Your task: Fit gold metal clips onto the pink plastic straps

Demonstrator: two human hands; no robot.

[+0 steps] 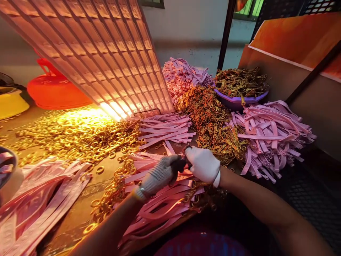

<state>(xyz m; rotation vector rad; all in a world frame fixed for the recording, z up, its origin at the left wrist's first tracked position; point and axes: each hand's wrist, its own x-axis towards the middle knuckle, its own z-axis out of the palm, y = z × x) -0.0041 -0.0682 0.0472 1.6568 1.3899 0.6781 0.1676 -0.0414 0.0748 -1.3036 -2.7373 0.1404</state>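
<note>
Head view: worktop (77, 209) before pale wall (186, 26); pink straps (165, 211) beneath left grip (162, 173) and right grip (204, 165), both curled, closure and contents indeterminable.

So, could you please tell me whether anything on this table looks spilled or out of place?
One gold clasp hangs over the rim of the purple basin, and a loose ring lies apart from the ring pile; both look stray.

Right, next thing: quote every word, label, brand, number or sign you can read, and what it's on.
No text can be read anywhere here.
Pink straps: too small to tell whether they carry print.
Orange sheet and red plastic item: no lettering visible.
</note>
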